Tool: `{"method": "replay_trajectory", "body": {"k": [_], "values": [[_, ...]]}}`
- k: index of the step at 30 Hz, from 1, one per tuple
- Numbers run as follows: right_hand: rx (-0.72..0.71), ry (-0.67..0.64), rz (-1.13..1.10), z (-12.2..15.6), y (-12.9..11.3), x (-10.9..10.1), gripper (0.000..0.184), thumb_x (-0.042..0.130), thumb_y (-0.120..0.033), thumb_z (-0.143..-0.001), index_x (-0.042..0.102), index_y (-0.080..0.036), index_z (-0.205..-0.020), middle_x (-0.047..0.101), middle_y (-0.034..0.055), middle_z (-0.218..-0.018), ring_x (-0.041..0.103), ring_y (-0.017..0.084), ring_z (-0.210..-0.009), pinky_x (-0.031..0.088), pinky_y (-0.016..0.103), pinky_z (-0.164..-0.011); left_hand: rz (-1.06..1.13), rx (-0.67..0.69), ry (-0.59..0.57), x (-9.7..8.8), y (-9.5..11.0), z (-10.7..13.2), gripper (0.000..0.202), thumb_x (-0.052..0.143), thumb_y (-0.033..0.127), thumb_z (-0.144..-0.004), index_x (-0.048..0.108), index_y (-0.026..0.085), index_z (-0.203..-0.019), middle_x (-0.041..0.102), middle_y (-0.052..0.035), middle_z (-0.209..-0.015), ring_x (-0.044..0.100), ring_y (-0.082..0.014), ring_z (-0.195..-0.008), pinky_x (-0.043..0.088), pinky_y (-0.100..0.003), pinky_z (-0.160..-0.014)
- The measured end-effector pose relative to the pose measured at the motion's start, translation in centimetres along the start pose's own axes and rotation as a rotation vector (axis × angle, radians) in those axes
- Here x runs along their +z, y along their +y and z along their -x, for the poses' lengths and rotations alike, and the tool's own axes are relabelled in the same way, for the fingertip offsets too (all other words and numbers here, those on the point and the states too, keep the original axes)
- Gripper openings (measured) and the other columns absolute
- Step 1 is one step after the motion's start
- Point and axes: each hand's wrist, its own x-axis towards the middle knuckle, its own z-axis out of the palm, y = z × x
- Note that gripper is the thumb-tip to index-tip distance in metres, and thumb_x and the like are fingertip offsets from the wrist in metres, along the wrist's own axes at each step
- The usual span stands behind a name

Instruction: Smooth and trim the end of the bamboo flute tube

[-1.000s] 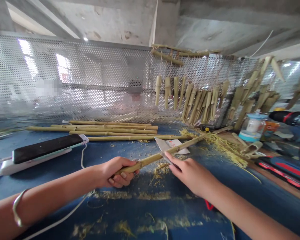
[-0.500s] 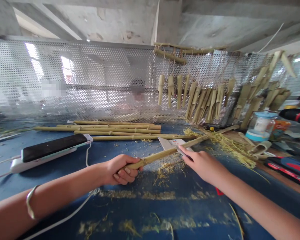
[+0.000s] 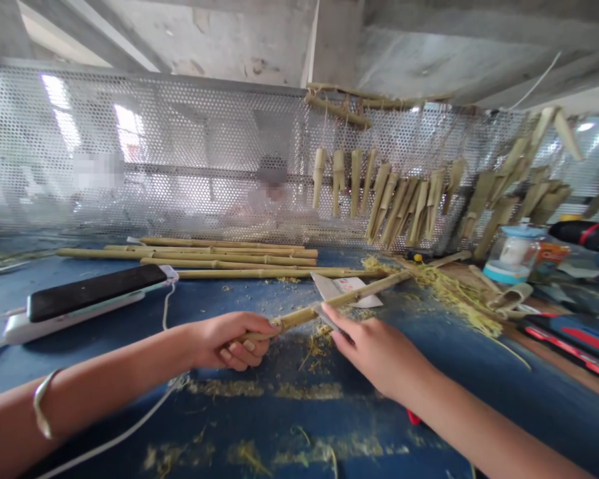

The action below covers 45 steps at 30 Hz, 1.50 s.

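My left hand [image 3: 232, 339] is closed round the near end of a thin bamboo stick [image 3: 359, 293], which slants up and away to the right over the blue table [image 3: 259, 426]. My right hand [image 3: 374, 352] is closed on a knife whose grey blade [image 3: 324, 314] lies against the stick just right of my left hand. Pale shavings [image 3: 319, 342] lie under the blade. A white card [image 3: 347, 289] sits behind the stick.
Several bamboo canes [image 3: 219, 259] lie along the back of the table. A phone on a power bank [image 3: 87, 296] rests at left, its white cable [image 3: 130, 432] trailing toward me. Cut bamboo pieces [image 3: 399, 199] hang on the perforated metal screen [image 3: 154, 146]. A jar [image 3: 512, 253] and power tools [image 3: 579, 326] stand at right.
My right hand slid out along the stick with the blade, then came back near my left hand. The left hand kept its grip.
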Motion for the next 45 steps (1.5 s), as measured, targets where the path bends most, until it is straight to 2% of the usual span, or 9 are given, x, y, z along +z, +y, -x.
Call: {"method": "replay_trajectory", "body": {"k": [5,11,16,21,25,31,37,42,45], "values": [[0.134,-0.032,0.042,-0.1,-0.4,-0.3,0.045,0.033,-0.030,-0.083,0.046,-0.025,-0.125,0.063,0.0066,-0.056,0.052,0.016,-0.043,0.026,0.024,-0.039,-0.080,0.056,0.033,0.4,-0.3,-0.2,0.016,0.053,0.026,-0.075,0.040,0.018,-0.074,0.036,0.0081,-0.046,0.018,-0.0007,-0.032,0.011,-0.011,-0.029],[-0.105,-0.038,-0.094,0.6,-2.4,-0.5,0.046,0.035,-0.028,-0.083,0.040,-0.028,-0.129,0.066,0.0053,-0.062,0.056,0.015,-0.049,0.031,0.024,-0.042,-0.146,0.077,0.066,1.0,-0.5,-0.1,0.025,0.057,0.028,-0.073,0.032,0.021,-0.072,0.037,0.0090,-0.047,0.020,-0.0015,-0.032,0.009,-0.012,-0.029],[0.132,-0.033,0.102,0.4,-1.3,-0.2,0.044,0.035,-0.030,-0.083,0.047,-0.027,-0.125,0.063,0.0063,-0.056,0.055,0.017,-0.043,0.025,0.024,-0.038,-0.087,0.060,0.029,0.7,-0.3,-0.1,0.018,0.055,0.023,-0.072,0.038,0.018,-0.070,0.032,0.0091,-0.045,0.016,-0.0005,-0.033,0.008,-0.011,-0.029],[-0.027,-0.014,0.015,0.5,-1.2,0.0,0.046,0.033,-0.029,-0.084,0.039,-0.028,-0.130,0.065,0.0054,-0.060,0.057,0.017,-0.049,0.028,0.025,-0.041,-0.047,0.047,-0.010,0.3,-0.2,0.0,0.013,0.052,0.022,-0.075,0.041,0.018,-0.072,0.031,0.0093,-0.044,0.014,-0.0008,-0.033,0.008,-0.011,-0.029],[0.105,-0.026,0.087,0.2,-0.7,-0.1,0.044,0.034,-0.029,-0.083,0.046,-0.027,-0.125,0.064,0.0071,-0.058,0.056,0.018,-0.045,0.025,0.025,-0.040,-0.019,0.042,0.011,0.4,-0.2,0.0,0.012,0.052,0.022,-0.075,0.042,0.017,-0.073,0.031,0.0088,-0.045,0.015,-0.0003,-0.033,0.008,-0.010,-0.029],[-0.032,-0.001,-0.042,0.5,-1.3,-0.2,0.046,0.034,-0.029,-0.083,0.043,-0.024,-0.128,0.065,0.0072,-0.061,0.057,0.017,-0.049,0.033,0.025,-0.043,-0.038,0.057,-0.039,0.4,-0.3,0.0,0.015,0.055,0.023,-0.073,0.041,0.018,-0.071,0.032,0.0089,-0.045,0.015,-0.0006,-0.032,0.009,-0.010,-0.028],[0.101,-0.027,0.004,0.3,-0.5,-0.4,0.042,0.035,-0.031,-0.083,0.048,-0.028,-0.124,0.065,0.0065,-0.062,0.055,0.016,-0.047,0.031,0.023,-0.040,-0.076,0.069,0.013,0.7,-0.3,-0.1,0.016,0.055,0.022,-0.072,0.039,0.019,-0.069,0.034,0.0087,-0.044,0.015,-0.0009,-0.032,0.009,-0.011,-0.028],[-0.071,-0.056,-0.147,0.6,-2.2,-0.8,0.045,0.037,-0.029,-0.084,0.042,-0.028,-0.128,0.062,0.0033,-0.057,0.051,0.012,-0.043,0.030,0.022,-0.041,-0.061,0.057,0.017,0.7,-0.3,-0.1,0.016,0.054,0.022,-0.072,0.038,0.019,-0.071,0.032,0.0090,-0.045,0.015,-0.0010,-0.032,0.008,-0.011,-0.029],[0.043,-0.058,-0.053,0.4,-1.5,-0.7,0.043,0.036,-0.031,-0.083,0.044,-0.030,-0.126,0.063,0.0055,-0.059,0.054,0.016,-0.047,0.031,0.024,-0.042,-0.052,0.061,0.023,0.5,-0.3,-0.1,0.015,0.054,0.021,-0.072,0.040,0.018,-0.071,0.032,0.0092,-0.044,0.015,-0.0006,-0.032,0.009,-0.010,-0.029]]}}
